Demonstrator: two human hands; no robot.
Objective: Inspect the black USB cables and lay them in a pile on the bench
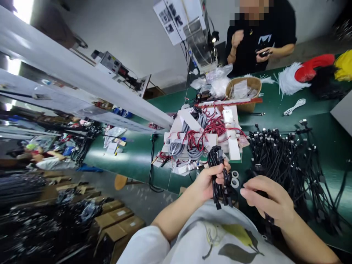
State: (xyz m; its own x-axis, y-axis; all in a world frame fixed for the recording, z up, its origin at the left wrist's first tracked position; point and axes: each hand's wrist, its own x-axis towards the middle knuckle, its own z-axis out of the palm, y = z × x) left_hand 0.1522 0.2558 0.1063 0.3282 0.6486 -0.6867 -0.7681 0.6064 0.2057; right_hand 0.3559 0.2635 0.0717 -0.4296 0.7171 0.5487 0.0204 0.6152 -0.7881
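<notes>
My left hand (210, 179) is closed around a folded bundle of black cables (219, 183), its connector ends hanging below the fingers. To its right, my right hand (271, 200) is curled, with thumb and fingers partly bent. A short dark piece, seemingly a black cable (269, 219), shows under its palm; the rest is hidden by the hand. Just beyond lies a large pile of black cables (286, 157) with metal-tipped plugs, spread over the green table (275, 104). Between the hands sit white tape rolls (235, 182).
Red wires (217, 126) and grey cable coils (176, 148) lie on white boxes ahead. Behind stands a basket (257, 86) with plastic bags. A person (261, 40) is across the table. Wire bundles (293, 79) lie far right; cardboard boxes (118, 231) stand at lower left.
</notes>
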